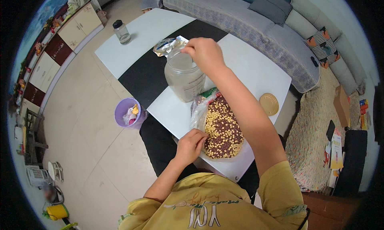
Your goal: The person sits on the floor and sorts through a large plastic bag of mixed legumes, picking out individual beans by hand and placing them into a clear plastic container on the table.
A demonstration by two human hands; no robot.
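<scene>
A clear plastic jar (182,80) with a wide mouth stands uncapped on the table, a little left of centre. My right hand (206,54) is over the far right of its rim, fingers closed; whatever they pinch is hidden. Nearer to me lies an open clear plastic bag (198,118) with a heap of yellow beans mixed with small dark red beans (224,130). At the left edge of the heap, my left hand (189,147) has its fingers pressed together, and I cannot make out what is between them.
A gold round lid (269,104) lies at the table's right. Crumpled foil packaging (166,47) sits behind the jar, and a small black-capped jar (122,32) at the far left. A purple bin (127,113) with rubbish stands on the floor left of the table. Beyond is a grey sofa (240,26).
</scene>
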